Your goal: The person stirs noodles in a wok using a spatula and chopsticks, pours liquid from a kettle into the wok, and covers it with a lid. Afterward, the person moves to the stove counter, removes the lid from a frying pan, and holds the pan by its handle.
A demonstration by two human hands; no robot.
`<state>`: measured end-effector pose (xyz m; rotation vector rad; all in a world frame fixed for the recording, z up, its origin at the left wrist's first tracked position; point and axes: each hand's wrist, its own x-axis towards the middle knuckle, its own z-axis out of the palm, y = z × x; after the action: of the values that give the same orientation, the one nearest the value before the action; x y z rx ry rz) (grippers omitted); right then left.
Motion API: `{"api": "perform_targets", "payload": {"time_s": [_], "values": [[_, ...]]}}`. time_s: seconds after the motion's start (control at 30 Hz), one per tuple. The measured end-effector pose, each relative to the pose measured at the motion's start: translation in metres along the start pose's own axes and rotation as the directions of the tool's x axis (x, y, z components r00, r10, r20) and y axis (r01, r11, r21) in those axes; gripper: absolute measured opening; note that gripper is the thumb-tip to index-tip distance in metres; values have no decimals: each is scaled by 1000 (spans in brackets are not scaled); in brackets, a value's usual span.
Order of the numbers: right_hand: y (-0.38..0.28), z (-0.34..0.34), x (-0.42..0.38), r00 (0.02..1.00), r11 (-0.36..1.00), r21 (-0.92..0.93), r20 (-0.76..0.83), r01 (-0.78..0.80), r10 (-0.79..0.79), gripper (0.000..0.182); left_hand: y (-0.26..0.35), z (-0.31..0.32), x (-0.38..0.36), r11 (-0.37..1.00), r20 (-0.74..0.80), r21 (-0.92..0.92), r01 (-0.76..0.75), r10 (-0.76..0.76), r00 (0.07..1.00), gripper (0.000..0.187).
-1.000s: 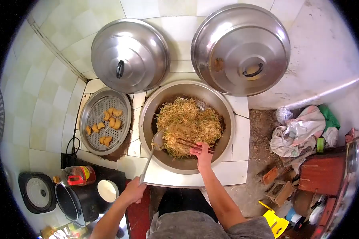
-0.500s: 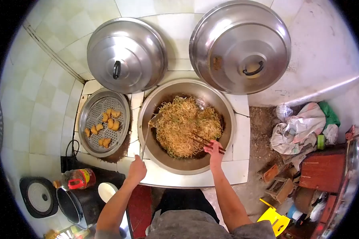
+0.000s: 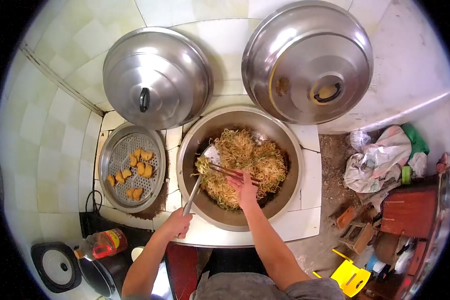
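Observation:
A large metal wok [image 3: 285, 129] holds a heap of browned noodles [image 3: 260, 162] with green shreds mixed in. My left hand [image 3: 175, 224] is wrapped round the handle of a metal spatula [image 3: 192, 195], whose blade lies among the noodles at the wok's left side. My right hand [image 3: 243, 190] grips a pair of dark chopsticks [image 3: 226, 171] above the heap. Their tips point left and meet a small clump of noodles [image 3: 203, 164] beside the spatula.
Left of the wok sits a perforated steamer tray [image 3: 113, 145] with several golden fried pieces [image 3: 145, 170]. Two big metal lids [image 3: 119, 75] lean on the tiled wall behind. An oil bottle [image 3: 102, 244] is at lower left; a yellow plastic chair [image 3: 349, 277] stands at lower right.
My right hand has moved left with the chopsticks, toward the spatula. The spatula blade shows more plainly, and noodles have been shifted rightward off the left side. The view has shifted slightly.

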<state>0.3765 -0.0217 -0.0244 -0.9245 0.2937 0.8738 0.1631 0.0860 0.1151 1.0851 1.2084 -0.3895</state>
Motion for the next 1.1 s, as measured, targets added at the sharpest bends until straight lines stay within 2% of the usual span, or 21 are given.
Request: {"api": "perform_targets", "payload": {"time_s": [0.03,0.13,0.17,0.2,0.27,0.3,0.33,0.4,0.43,0.47,0.5,0.53,0.6,0.63,0.77,1.03,1.1], "values": [[-5,10,-6,998,998,14,32,59,-59,39,1,-3,-11,996,-39,77,-35,38,999,12],[-34,19,-18,970,967,-104,87,234,-226,38,5,-9,-26,949,-124,301,-96,139,982,18],[-49,19,-25,976,968,-139,-23,209,-215,37,10,-10,-24,926,-143,365,-93,155,978,20],[-49,-3,-11,959,949,-151,-30,276,-283,37,14,-12,-20,900,-163,427,-88,172,972,22],[-54,-45,8,926,915,-261,-135,309,-351,33,3,-22,12,761,-179,629,-155,337,924,24],[-60,-50,6,922,911,-316,-196,263,-334,32,-10,-29,37,677,-186,710,-193,444,877,24],[-67,-51,4,920,904,-333,-190,269,-344,32,-22,-32,62,582,-179,784,-215,544,820,24],[-62,-67,17,923,906,-322,-175,274,-342,34,-38,-30,111,609,-206,745,-273,599,774,21],[-56,-72,26,929,940,-251,-230,233,-292,34,-37,-26,123,616,-221,726,-305,629,745,19],[-49,-76,36,930,965,-174,-280,195,-238,35,-37,-19,134,822,-184,488,-294,427,886,17],[-40,-82,49,928,983,-92,-327,160,-181,35,-30,-6,141,954,-73,221,-204,225,972,15],[-30,-85,63,952,998,7,-302,55,-50,35,-24,5,144,998,98,-42,-45,49,994,14],[-13,-77,77,925,994,106,-378,-7,47,31,-20,21,129,950,199,-311,42,22,980,16],[-11,-70,77,940,993,119,-336,-12,51,30,-18,16,117,931,297,-356,76,36,954,22],[-16,-55,53,989,999,50,-149,20,-13,32,-11,3,49,960,196,-276,54,1,981,14],[-59,-31,-12,997,995,68,19,75,-76,34,-6,-1,-57,997,-32,-25,-69,68,997,13],[-72,-21,-18,989,987,80,48,137,-141,35,-3,0,-66,989,-104,117,-87,100,990,16]]}}
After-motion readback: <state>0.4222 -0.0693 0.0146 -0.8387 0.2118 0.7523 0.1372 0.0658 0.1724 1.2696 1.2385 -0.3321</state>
